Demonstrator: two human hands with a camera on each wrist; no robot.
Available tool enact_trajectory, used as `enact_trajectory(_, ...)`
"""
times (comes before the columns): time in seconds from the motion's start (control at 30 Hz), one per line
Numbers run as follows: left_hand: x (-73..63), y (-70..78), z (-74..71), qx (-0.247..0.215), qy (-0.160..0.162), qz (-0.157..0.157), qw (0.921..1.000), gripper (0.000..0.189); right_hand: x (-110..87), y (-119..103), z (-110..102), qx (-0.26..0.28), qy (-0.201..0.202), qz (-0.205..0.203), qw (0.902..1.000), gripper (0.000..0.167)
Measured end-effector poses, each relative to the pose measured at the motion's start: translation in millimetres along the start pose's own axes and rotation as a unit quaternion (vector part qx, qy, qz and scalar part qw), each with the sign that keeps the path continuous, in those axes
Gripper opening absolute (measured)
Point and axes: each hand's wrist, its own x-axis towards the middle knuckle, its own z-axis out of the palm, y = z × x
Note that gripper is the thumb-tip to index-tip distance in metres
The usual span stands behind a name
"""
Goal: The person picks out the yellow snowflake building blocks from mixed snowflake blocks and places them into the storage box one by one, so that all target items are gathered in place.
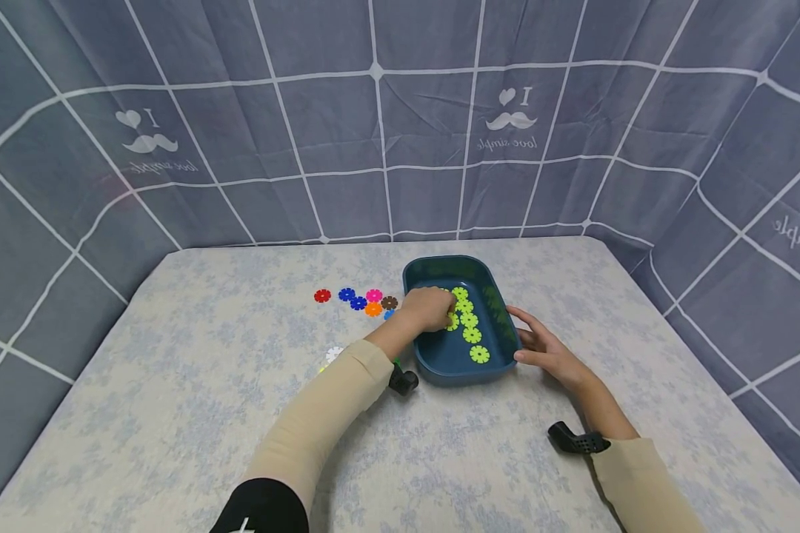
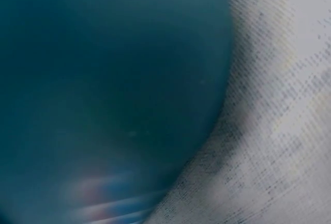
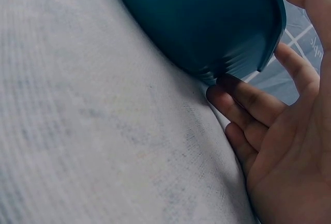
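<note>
A dark teal plastic bin [image 1: 440, 359] stands on the table, with several yellow-green flower-shaped discs [image 1: 471, 335] spread over its floor. My left hand [image 1: 428, 307] reaches over the bin's left wall, its fingers bent down among the discs. Whether those fingertips pinch a disc is hidden. On the outer right side of the bin, the loosely bent fingers of my right hand [image 1: 548, 355] touch the wall. The right wrist view shows this hand [image 3: 289, 136] with its thumb and a finger at the rim and other fingertips low against the bin [image 3: 201, 17]. The left wrist view shows mostly blurred bin wall [image 2: 129, 79].
Left of the bin lie loose flower-shaped discs: a red one [image 1: 322, 295], blue ones [image 1: 347, 294], a pink one [image 1: 373, 295], an orange one [image 1: 373, 309] and a brown one [image 1: 390, 302]. A white disc [image 1: 333, 354] sits partly behind the left sleeve. A grey curtain [image 1: 333, 133] surrounds the table [image 1: 160, 414].
</note>
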Motion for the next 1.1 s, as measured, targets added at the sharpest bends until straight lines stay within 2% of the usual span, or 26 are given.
enact_trajectory(0.4,0.0,2.3,2.2,0.032,0.009,-0.005,0.9994,0.03,-0.1,0.4,-1.1,0.009,-0.003,0.0,1.0,0.076)
enact_trajectory(1.1,-1.3,2.3,5.0,0.025,0.021,-0.005,0.9995,0.026,-0.1,-0.4,0.1,-0.009,0.006,0.008,0.9999,0.076)
